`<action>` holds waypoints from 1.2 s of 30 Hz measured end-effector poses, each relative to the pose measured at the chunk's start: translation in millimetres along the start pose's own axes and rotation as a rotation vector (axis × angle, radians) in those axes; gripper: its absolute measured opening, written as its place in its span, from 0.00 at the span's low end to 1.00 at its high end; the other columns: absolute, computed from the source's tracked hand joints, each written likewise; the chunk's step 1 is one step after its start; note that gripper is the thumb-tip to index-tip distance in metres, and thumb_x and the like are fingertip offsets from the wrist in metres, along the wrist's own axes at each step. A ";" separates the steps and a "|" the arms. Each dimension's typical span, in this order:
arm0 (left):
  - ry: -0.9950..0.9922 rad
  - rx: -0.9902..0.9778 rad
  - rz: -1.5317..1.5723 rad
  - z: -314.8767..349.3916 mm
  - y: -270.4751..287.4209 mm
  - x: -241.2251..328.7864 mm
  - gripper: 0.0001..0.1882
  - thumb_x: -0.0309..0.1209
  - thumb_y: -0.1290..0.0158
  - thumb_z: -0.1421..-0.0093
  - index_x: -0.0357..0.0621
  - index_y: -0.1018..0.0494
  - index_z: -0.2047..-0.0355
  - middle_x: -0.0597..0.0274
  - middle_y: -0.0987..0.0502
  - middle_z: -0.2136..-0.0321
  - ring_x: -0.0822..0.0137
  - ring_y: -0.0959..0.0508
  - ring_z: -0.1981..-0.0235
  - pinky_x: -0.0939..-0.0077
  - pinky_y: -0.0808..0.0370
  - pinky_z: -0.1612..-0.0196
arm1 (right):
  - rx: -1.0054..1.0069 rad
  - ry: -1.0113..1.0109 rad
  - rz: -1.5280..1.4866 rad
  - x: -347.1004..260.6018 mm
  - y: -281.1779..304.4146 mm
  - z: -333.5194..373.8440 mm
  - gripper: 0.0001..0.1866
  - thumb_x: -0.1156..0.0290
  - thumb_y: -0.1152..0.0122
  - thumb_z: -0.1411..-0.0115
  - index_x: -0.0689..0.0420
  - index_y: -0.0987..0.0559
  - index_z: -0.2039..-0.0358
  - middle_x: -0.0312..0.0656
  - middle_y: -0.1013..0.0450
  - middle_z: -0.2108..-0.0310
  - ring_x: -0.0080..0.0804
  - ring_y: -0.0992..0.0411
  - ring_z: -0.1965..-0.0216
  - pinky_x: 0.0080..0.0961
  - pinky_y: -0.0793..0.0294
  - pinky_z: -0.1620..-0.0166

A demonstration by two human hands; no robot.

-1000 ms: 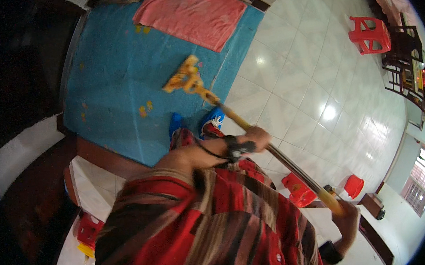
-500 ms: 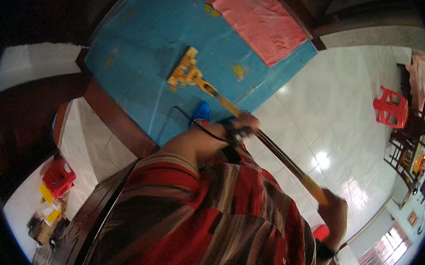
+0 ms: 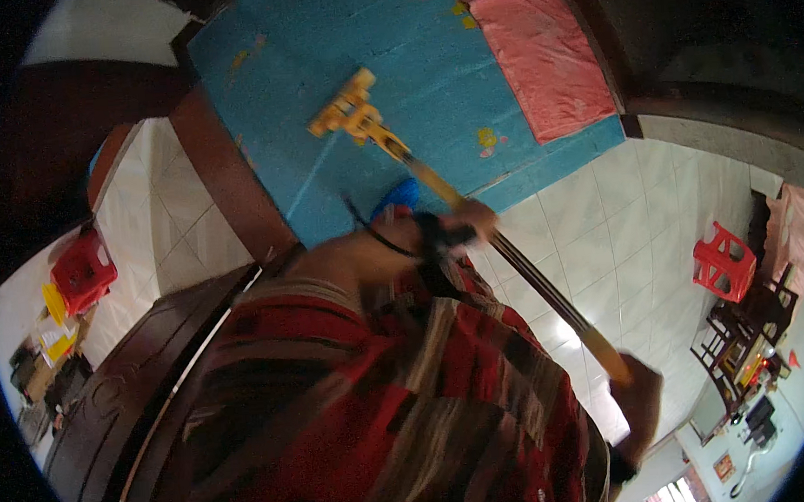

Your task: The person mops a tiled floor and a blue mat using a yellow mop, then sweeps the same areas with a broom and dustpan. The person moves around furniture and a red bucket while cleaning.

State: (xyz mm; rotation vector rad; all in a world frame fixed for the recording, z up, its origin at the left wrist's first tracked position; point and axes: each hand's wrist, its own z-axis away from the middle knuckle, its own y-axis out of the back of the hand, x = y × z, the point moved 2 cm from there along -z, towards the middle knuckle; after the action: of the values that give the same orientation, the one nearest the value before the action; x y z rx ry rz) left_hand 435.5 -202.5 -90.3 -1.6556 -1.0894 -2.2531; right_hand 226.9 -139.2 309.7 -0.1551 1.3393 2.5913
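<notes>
The person wears a loose shirt [image 3: 377,421] with broad, uneven stripes of red, dark brown, black and tan, running at different slants. Its left sleeve [image 3: 286,329] is short and wide, with pale tan lines near the hem. A small pale button [image 3: 541,496] dots the front. A black band [image 3: 435,236] circles the left wrist, a thin dark cord [image 3: 378,234] curving beside it; a second black band [image 3: 622,466] circles the right. One shoe [image 3: 402,194] shows, bright blue.

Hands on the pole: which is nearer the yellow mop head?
The left hand, partway along the pole, is nearer the yellow mop head; the right hand holds the far end.
</notes>
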 end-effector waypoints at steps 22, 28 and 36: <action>0.332 0.246 -0.309 -71.1 -147.5 44.8 0.08 0.36 0.47 0.61 0.53 0.34 0.89 0.65 0.34 0.89 0.62 0.30 0.82 0.64 0.39 0.74 | -0.094 0.120 0.059 178.0 -24.2 1.7 0.16 0.79 0.44 0.54 0.56 0.26 0.62 0.49 0.27 0.76 0.36 0.26 0.76 0.28 0.28 0.73; -0.158 -0.070 -0.029 -209.6 -285.0 213.8 0.16 0.42 0.40 0.60 0.46 0.33 0.86 0.55 0.29 0.83 0.54 0.27 0.80 0.59 0.32 0.79 | -0.010 -0.332 0.143 316.0 23.7 139.9 0.17 0.82 0.47 0.59 0.58 0.24 0.65 0.51 0.27 0.77 0.38 0.25 0.75 0.28 0.28 0.71; 0.020 -0.136 -0.055 -199.9 -249.4 287.4 0.07 0.32 0.50 0.52 0.44 0.25 0.77 0.54 0.23 0.78 0.55 0.22 0.71 0.57 0.29 0.61 | 0.155 -0.260 0.132 343.7 36.1 177.2 0.12 0.80 0.43 0.61 0.59 0.22 0.71 0.51 0.27 0.79 0.41 0.25 0.76 0.28 0.27 0.72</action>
State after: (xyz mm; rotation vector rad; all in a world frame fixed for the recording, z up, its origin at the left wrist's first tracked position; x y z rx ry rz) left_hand 44.7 -60.6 19.0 -1.6685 -1.0092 -2.4225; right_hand -114.1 35.2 374.4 0.2943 1.4857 2.4891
